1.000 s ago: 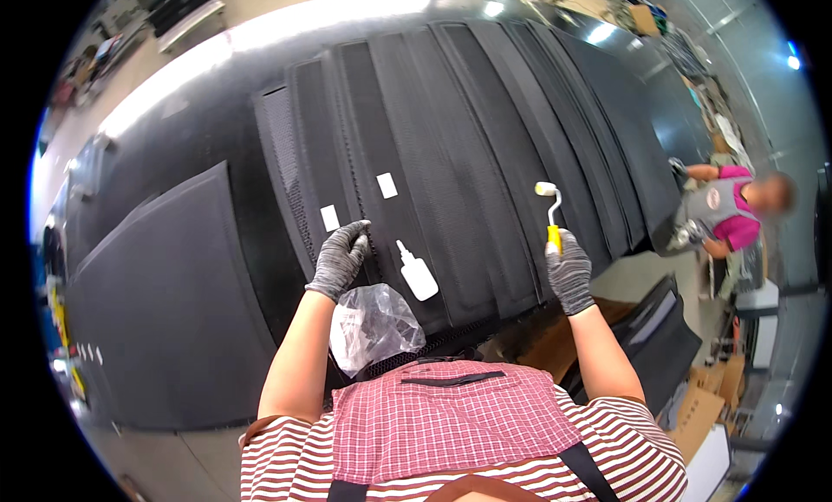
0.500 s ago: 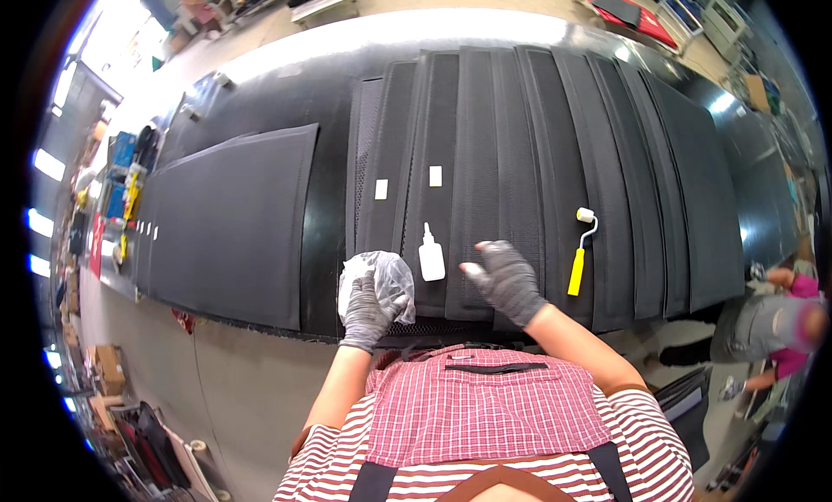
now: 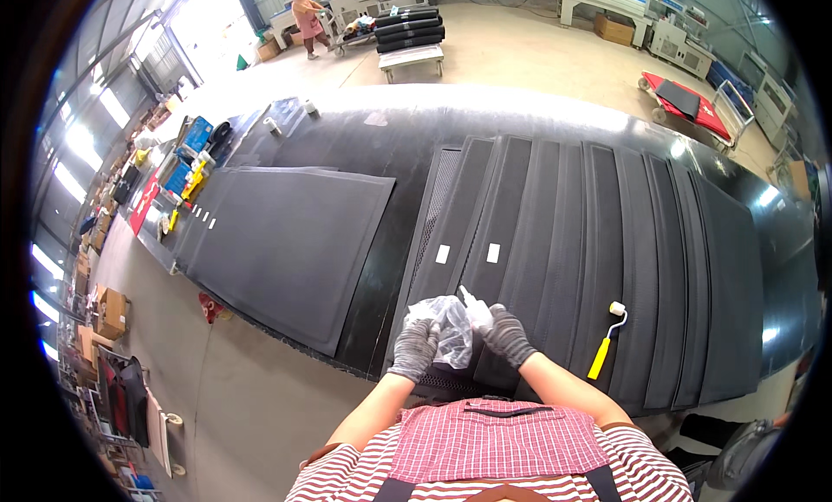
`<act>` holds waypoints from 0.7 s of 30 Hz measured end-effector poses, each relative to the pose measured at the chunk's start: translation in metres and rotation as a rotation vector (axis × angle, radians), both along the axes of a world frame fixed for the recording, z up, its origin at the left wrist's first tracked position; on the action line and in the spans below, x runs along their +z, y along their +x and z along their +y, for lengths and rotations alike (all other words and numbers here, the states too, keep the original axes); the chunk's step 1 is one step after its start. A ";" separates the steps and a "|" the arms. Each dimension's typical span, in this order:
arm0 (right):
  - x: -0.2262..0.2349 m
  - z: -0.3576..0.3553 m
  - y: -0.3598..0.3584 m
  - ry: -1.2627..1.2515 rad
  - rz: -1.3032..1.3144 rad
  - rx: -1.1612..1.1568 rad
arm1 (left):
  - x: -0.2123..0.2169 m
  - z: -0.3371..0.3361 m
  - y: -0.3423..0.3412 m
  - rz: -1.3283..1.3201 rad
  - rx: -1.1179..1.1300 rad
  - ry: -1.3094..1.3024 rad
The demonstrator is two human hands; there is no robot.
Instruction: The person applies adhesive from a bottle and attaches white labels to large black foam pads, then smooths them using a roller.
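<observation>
My left hand (image 3: 413, 349), in a grey knit glove, grips a crumpled clear plastic bag (image 3: 449, 324) at the near edge of the black table. My right hand (image 3: 505, 333), also gloved, holds a small white squeeze bottle (image 3: 473, 307) with its nozzle pointing up and away, right beside the bag. Both hands hover over several overlapping long black panels (image 3: 598, 251). Two small white labels (image 3: 468, 253) lie on the panels just beyond my hands. A small roller with a yellow handle (image 3: 604, 349) rests on the panels to my right, untouched.
A stack of large black sheets (image 3: 290, 242) lies on the table's left part, with coloured boxes and small items (image 3: 186, 164) at its far left end. A person (image 3: 308, 17) stands far off by a cart of black panels. Cardboard boxes (image 3: 111, 311) sit on the floor at left.
My right hand has picked up the white bottle, which lay on the panels half a second ago. The roller was put down earlier. My view has swung left and forward.
</observation>
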State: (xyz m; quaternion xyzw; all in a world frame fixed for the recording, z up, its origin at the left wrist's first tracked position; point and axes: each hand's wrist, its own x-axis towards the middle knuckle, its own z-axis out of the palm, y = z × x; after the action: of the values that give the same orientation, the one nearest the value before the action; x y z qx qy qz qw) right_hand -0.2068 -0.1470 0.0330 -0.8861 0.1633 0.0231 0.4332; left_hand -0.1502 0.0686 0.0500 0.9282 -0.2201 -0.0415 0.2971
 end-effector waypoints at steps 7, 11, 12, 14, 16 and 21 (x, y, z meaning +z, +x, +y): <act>0.067 -0.087 -0.016 0.957 -0.277 -0.348 | 0.050 -0.035 0.022 0.320 -0.252 0.103; 0.056 -0.132 -0.017 0.991 -0.329 -0.553 | 0.055 -0.049 0.065 0.072 -0.227 -0.160; 0.048 -0.141 -0.016 1.029 -0.373 -0.584 | 0.054 -0.065 0.075 0.002 -0.280 -0.162; 0.036 -0.153 -0.011 1.056 -0.367 -0.581 | 0.048 -0.091 0.086 -0.053 -0.391 -0.179; 0.035 -0.155 -0.003 1.021 -0.371 -0.604 | 0.039 -0.114 0.090 0.012 -0.526 -0.128; 0.037 -0.139 0.018 0.716 -0.403 -0.745 | 0.000 -0.144 0.081 0.019 -0.684 -0.015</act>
State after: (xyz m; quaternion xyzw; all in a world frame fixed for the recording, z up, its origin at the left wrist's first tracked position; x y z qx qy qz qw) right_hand -0.1883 -0.2857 0.0704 -0.5526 0.3614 -0.2476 0.7090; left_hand -0.0690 -0.0758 0.0500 0.7979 -0.5164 -0.1457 0.2746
